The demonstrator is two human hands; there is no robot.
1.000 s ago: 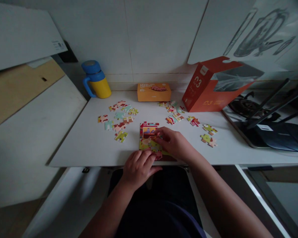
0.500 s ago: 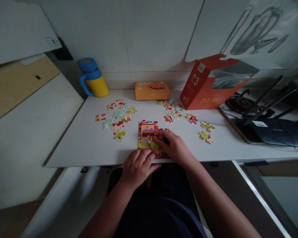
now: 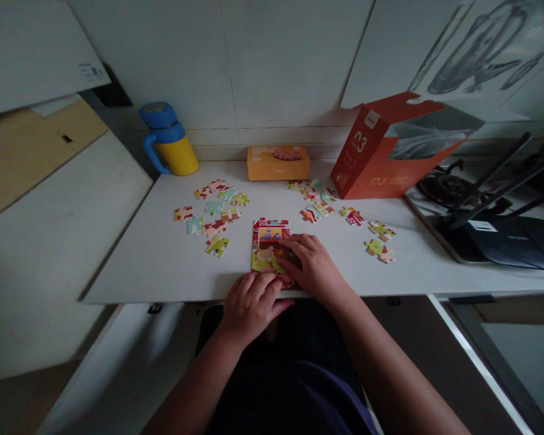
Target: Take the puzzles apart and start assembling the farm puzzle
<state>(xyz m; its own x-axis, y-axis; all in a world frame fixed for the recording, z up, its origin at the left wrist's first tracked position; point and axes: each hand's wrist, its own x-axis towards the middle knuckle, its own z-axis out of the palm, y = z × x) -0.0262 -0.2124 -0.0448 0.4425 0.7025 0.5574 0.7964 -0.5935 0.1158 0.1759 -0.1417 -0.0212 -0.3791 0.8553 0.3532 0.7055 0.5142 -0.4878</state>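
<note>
A partly joined jigsaw puzzle [image 3: 265,251] lies near the front edge of the white table, showing red, orange and green farm-like artwork. At its lower left edge rests my left hand [image 3: 252,301], fingers laid flat and thumb stretched out. My right hand [image 3: 316,266] lies over the puzzle's right side, with its fingers extended across the pieces and the thumb apart below them. That hand hides much of the right part. Loose jigsaw pieces [image 3: 214,227] are scattered to the left. More loose pieces [image 3: 316,211] lie behind and to the right.
An orange puzzle box [image 3: 278,169] stands against the wall. Left of it is a blue and yellow flask [image 3: 176,148]. A large red box [image 3: 376,163] with an open top holds clear plastic. On the right are a black router [image 3: 517,238] and a gas stove [image 3: 444,187].
My right hand has flattened and shifted slightly left over the puzzle, covering its right side more. My left hand stays at the lower edge. The view has tilted a little.
</note>
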